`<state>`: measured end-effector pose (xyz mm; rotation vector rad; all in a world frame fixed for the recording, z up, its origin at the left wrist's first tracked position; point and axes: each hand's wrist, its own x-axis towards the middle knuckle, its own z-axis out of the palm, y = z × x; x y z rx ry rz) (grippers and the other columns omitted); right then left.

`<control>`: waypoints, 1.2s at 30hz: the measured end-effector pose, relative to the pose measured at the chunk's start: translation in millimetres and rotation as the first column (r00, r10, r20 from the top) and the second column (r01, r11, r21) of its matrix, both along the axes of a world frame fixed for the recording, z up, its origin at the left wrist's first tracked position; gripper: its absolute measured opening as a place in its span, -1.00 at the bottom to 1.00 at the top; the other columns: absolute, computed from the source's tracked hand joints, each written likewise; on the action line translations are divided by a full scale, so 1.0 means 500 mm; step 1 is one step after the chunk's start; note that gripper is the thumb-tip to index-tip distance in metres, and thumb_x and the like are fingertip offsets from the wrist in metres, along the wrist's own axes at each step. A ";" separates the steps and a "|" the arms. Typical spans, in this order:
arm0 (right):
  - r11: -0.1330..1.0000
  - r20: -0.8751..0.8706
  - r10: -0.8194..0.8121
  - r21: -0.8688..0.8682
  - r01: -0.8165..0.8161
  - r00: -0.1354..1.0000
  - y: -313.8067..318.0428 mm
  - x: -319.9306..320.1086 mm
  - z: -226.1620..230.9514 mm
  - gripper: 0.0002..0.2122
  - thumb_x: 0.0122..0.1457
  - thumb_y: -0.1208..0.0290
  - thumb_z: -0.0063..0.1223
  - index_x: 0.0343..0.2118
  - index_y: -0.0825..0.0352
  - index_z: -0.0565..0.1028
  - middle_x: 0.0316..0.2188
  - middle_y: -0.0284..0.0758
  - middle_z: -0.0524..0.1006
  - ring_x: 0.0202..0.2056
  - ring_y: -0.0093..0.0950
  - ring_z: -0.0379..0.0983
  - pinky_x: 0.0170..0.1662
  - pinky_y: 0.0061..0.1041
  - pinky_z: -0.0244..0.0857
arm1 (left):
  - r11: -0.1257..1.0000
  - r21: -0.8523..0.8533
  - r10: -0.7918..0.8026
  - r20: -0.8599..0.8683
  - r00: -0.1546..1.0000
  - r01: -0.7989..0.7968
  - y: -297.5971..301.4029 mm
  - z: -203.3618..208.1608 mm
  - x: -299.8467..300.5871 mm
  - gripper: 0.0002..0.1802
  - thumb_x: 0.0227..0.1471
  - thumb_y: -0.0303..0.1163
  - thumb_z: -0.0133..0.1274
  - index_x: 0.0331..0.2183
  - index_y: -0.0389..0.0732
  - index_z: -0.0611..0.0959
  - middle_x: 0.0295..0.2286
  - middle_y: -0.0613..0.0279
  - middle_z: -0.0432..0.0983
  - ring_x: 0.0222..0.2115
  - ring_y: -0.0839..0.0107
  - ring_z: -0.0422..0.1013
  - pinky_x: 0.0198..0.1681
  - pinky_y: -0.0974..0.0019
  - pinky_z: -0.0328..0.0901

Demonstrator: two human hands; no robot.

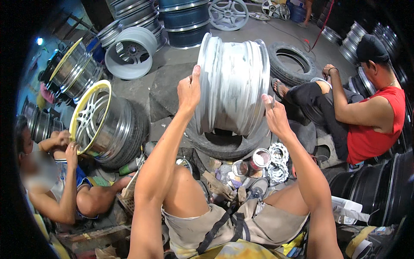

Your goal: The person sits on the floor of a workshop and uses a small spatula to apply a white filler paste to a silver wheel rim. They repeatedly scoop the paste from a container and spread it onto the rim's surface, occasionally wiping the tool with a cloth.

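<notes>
A wheel rim (233,82) with a patchy white and grey barrel stands on its side in front of me. It rests on a tyre (211,149) lying flat on the floor. My left hand (189,91) grips the rim's left edge, thumb pointing up along the flange. At the lower right edge, my right hand (277,115) is closed with its thumb against the flange. A thin, light-coloured sliver shows beside its fingers; its kind is unclear. The fingers behind the rim are hidden.
Open cans (260,159) and ornate silver parts (278,162) sit between my knees. At left a person handles a yellow-edged wheel (90,116); at right sits a person in a red top (375,125). A tyre (293,62), a grey rim (131,54) and stacked rims (183,23) lie beyond.
</notes>
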<state>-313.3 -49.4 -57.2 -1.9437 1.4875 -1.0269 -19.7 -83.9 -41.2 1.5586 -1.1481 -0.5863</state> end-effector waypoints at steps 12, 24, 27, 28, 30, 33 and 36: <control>0.997 -0.045 -0.078 0.021 0.079 0.996 0.075 -0.133 -0.022 -0.70 0.26 0.20 0.13 -0.23 0.40 0.46 -0.57 -0.13 0.45 -0.51 -0.31 0.37 -0.33 -0.28 0.29 | 0.977 -0.134 -0.149 0.143 0.978 0.168 0.131 0.048 0.061 -0.55 0.36 -0.14 -0.03 -0.35 -0.32 0.70 -0.56 0.30 0.56 -0.55 0.62 0.44 -0.47 0.49 0.34; 0.983 0.115 -0.173 0.089 0.164 0.978 0.122 -0.190 0.006 -0.65 0.39 0.18 -0.27 -0.08 0.39 0.43 -0.23 -0.09 0.47 -0.16 -0.21 0.41 -0.05 -0.31 0.21 | 0.347 0.812 -0.937 0.277 0.214 0.470 0.289 -0.300 -0.105 -0.68 0.11 -0.26 0.03 -0.40 -0.29 0.75 -0.37 -0.16 0.66 -0.23 0.00 0.61 -0.07 0.04 0.46; 0.995 0.158 -0.094 0.037 0.089 0.983 0.134 -0.189 0.013 -0.72 0.40 0.23 -0.27 -0.15 0.34 0.42 -0.55 -0.52 0.15 -0.51 -0.72 0.04 -0.47 -0.59 -0.03 | 0.440 0.819 -0.888 0.337 0.313 0.368 0.329 -0.457 -0.072 -0.74 0.07 -0.30 0.06 -0.33 -0.24 0.75 -0.29 -0.25 0.63 -0.16 -0.08 0.57 -0.01 -0.01 0.44; 0.996 0.138 -0.082 -0.018 0.086 0.987 0.137 -0.190 0.015 -0.71 0.39 0.23 -0.27 -0.21 0.37 0.42 -0.57 -0.45 0.20 -0.51 -0.67 0.09 -0.43 -0.55 0.05 | 0.473 0.820 -0.865 0.361 0.350 0.323 0.342 -0.503 -0.061 -0.75 0.05 -0.32 0.07 -0.28 -0.22 0.74 -0.26 -0.26 0.62 -0.18 -0.11 0.57 -0.03 -0.02 0.45; 0.993 0.068 -0.073 -0.083 0.079 0.995 0.139 -0.211 0.008 -0.70 0.39 0.23 -0.27 -0.22 0.39 0.43 -0.55 -0.40 0.24 -0.49 -0.61 0.14 -0.38 -0.51 0.12 | 0.525 0.818 -0.816 0.405 0.412 0.235 0.373 -0.561 -0.056 -0.70 0.02 -0.36 0.10 -0.16 -0.17 0.71 -0.20 -0.27 0.58 -0.20 -0.16 0.57 -0.06 -0.05 0.47; 0.995 -0.076 -0.094 -0.047 0.090 0.993 0.156 -0.218 0.020 -0.72 0.38 0.30 -0.25 -0.19 0.39 0.48 -0.45 0.05 0.50 -0.31 0.10 0.46 -0.16 -0.13 0.31 | 0.533 0.772 -0.845 0.466 0.263 0.345 0.426 -0.560 -0.056 -0.55 -0.01 -0.43 0.12 -0.01 -0.11 0.62 -0.12 -0.23 0.47 -0.24 -0.19 0.57 -0.11 -0.03 0.50; 0.998 -0.133 -0.007 -0.069 -0.002 0.991 0.156 -0.221 0.011 -0.74 0.37 0.31 -0.20 -0.19 0.43 0.45 -0.40 0.08 0.51 -0.26 0.16 0.43 -0.14 -0.05 0.29 | 0.482 0.833 -0.875 0.472 0.107 0.270 0.460 -0.555 -0.073 -0.58 -0.02 -0.52 0.11 -0.05 -0.12 0.60 -0.09 -0.15 0.42 -0.26 -0.08 0.59 -0.20 0.05 0.53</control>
